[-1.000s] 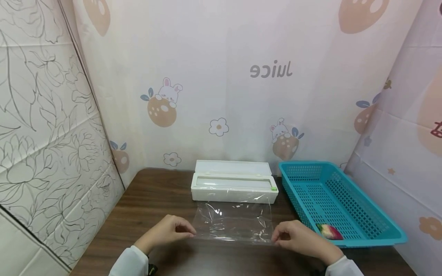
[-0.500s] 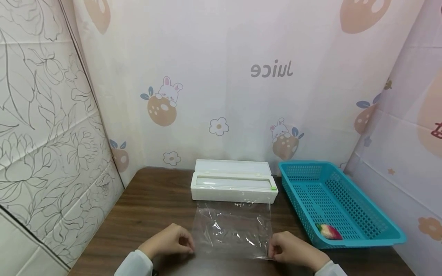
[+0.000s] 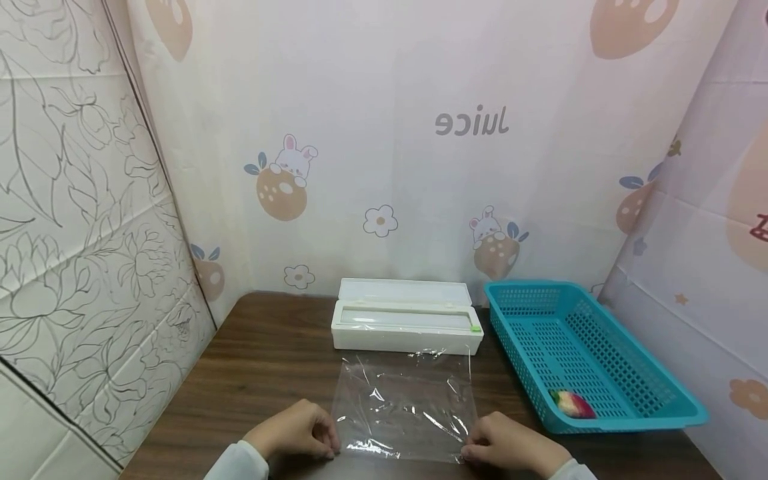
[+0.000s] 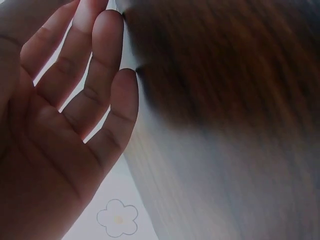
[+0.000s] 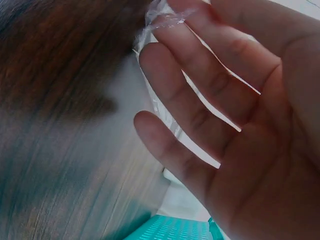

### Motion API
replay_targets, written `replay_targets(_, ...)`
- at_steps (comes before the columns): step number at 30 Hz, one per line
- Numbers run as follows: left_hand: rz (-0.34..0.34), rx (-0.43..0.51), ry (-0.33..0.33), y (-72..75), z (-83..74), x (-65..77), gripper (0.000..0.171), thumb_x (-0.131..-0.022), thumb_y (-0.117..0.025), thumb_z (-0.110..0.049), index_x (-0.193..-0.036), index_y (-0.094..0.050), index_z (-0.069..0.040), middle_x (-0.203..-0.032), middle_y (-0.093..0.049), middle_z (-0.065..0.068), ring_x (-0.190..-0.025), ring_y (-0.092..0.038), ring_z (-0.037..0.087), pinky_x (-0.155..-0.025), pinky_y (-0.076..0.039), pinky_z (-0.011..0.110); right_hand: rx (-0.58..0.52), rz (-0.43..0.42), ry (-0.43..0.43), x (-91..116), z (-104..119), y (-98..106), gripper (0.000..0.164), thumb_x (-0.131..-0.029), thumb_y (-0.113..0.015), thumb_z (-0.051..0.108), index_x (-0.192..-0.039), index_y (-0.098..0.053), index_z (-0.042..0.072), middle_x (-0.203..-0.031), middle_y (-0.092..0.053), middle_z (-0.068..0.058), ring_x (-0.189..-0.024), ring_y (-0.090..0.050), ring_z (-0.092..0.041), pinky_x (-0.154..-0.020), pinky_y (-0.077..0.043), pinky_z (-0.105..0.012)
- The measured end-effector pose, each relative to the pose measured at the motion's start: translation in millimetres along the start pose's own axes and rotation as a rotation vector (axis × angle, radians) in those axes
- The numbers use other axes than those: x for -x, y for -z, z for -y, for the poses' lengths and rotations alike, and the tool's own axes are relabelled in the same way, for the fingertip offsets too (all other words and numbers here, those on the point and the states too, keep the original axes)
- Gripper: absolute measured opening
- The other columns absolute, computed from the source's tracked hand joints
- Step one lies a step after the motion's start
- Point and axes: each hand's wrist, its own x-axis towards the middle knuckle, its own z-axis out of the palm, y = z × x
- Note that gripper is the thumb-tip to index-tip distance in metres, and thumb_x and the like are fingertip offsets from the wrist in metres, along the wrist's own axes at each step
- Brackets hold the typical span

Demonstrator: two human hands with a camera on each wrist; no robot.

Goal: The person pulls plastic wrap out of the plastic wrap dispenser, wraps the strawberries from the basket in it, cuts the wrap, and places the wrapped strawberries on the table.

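A sheet of clear plastic wrap point(image 3: 402, 407) stretches from the front of a white wrap dispenser point(image 3: 408, 339) toward the near edge of the wooden table, shiny with creases. My left hand point(image 3: 300, 430) pinches it at the near left corner. At the near right corner my right hand point(image 3: 510, 445) pinches it too. Crumpled wrap point(image 5: 167, 21) shows at the fingers in the right wrist view. In the left wrist view the left hand's fingers point(image 4: 107, 45) reach down close over the table, and the pinch itself lies out of frame.
To the right stands a turquoise perforated basket point(image 3: 630, 424) with a small red and cream fruit-like piece point(image 3: 573, 405) in its near corner. The dispenser's lid point(image 3: 405, 291) is raised behind it. Patterned curtains point(image 3: 384, 133) enclose the table point(image 3: 264, 363) at the back and sides.
Both hands have come nearer and lower, drawing the wrap's front edge toward the person and down close to the table. The dispenser and basket stay where they were.
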Motion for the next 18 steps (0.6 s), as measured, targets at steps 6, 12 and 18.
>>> replay_targets(6, -0.001, -0.055, -0.019, -1.0, 2.0, 0.7, 0.008, -0.081, -0.083, -0.012, -0.082, -0.077, -0.016, -0.071, -0.065, -0.021, -0.063, -0.058, -0.008, -0.057, -0.052, 0.017, -0.05, -0.017, 0.003, 3.1, 0.2, -0.7, 0.013, -0.086, -0.075, 0.009, -0.086, -0.068, 0.02, -0.073, -0.059, 0.018, -0.065, -0.053, 0.001, -0.058, -0.049, -0.022)
replay_targets(12, 0.003, -0.073, -0.044, -1.6, 4.9, 3.1, 0.007, -0.082, -0.084, -0.019, -0.083, -0.077, -0.019, -0.072, -0.063, -0.023, -0.063, -0.057, -0.009, -0.057, -0.052, 0.017, -0.093, -0.003, -0.031, 5.6, 0.0, -2.8, 0.008, -0.09, -0.074, 0.019, -0.084, -0.069, 0.021, -0.072, -0.058, 0.016, -0.064, -0.052, 0.0, -0.057, -0.048, -0.023)
replay_targets(18, 0.002, -0.024, -0.057, 3.7, 6.0, 6.7, 0.005, -0.084, -0.082, -0.021, -0.085, -0.077, -0.019, -0.075, -0.066, -0.021, -0.066, -0.059, -0.007, -0.058, -0.054, 0.018, -0.033, -0.06, 0.012, 10.2, 0.4, 1.4, 0.006, -0.093, -0.071, 0.018, -0.088, -0.074, 0.019, -0.079, -0.06, 0.019, -0.069, -0.053, 0.001, -0.062, -0.051, -0.024)
